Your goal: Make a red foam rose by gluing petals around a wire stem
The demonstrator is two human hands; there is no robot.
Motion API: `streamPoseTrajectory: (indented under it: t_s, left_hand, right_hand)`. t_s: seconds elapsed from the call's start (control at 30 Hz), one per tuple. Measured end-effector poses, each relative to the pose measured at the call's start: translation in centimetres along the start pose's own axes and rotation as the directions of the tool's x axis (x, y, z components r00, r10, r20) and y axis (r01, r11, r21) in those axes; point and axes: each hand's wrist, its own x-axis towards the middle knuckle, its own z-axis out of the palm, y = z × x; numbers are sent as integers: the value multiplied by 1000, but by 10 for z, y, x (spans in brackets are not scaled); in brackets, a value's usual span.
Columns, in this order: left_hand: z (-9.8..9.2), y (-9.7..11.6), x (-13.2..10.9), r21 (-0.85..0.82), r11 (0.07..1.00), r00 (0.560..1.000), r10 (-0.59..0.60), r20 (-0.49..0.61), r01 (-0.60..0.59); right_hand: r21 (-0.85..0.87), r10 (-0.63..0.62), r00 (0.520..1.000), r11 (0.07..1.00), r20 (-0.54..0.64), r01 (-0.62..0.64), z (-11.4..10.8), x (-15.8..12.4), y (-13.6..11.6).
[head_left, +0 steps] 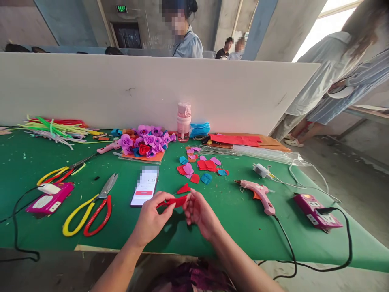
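Above the table's front edge, my left hand (154,215) pinches a folded strip-like red paper piece (178,201) between thumb and fingers. My right hand (202,213) is close beside it, fingers curled, its fingertips closed on the right end of the same red piece. Just beyond the fingertips is another small red paper piece (184,189); whether it touches my right hand I cannot tell. Cut paper petals (207,165) in red, blue and purple lie scattered farther back. A phone (142,192) with a lit screen lies just beyond my left hand.
Scissors (105,194) lie at left, near a purple power block (51,198). A pink glue gun (258,194) and another power block (317,213) are at right. Behind stand paper roses (148,140), a pink bottle (184,121) and a white partition (146,87). People are beyond.
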Motion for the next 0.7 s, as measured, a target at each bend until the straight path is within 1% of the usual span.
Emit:
streamPoseTrajectory:
  t_s: [0.03, 0.07, 0.1, 0.17, 0.2, 0.27, 0.4, 0.5, 0.6, 0.7]
  left_hand:
    - [-1, 0, 0, -45, 997, 998, -59, 7, 59]
    - [-1, 0, 0, -92, 990, 994, -108, 20, 110]
    - [-1, 1, 1, -135, 979, 988, -149, 36, 152]
    - [0, 3, 1, -200, 955, 976, -209, 66, 218]
    - [0, 4, 1, -222, 945, 970, -231, 76, 242]
    - [2, 7, 2, -241, 932, 962, -259, 84, 272]
    - [4, 16, 3, -262, 923, 959, -270, 81, 282]
    - [3, 22, 3, -334, 899, 958, -279, 60, 283]
    - [2, 27, 2, -409, 862, 951, -304, 54, 299]
    - [3, 31, 3, -479, 828, 950, -308, 50, 294]
  right_hand:
    - [-69, -129, 991, 990, -24, 127, -1, -1, -1]
    - [-147, -234, 972, 963, -27, 227, -1, -2, -3]
    - [-226, -304, 953, 929, -9, 294, -1, -3, -3]
    - [-341, -354, 934, 873, 48, 348, -2, -3, -3]
    - [-364, -356, 932, 861, 69, 356, -1, -2, -2]
    - [-348, -358, 929, 863, 93, 367, -1, 0, 3]
    - [-213, -334, 938, 914, 89, 345, -3, 4, 7]
    - [-93, -292, 955, 950, 60, 297, -8, 5, 5]
    - [67, -161, 982, 986, 98, 155, -14, 6, 4]
    - [196, -47, 984, 981, 173, 12, -17, 7, 6]
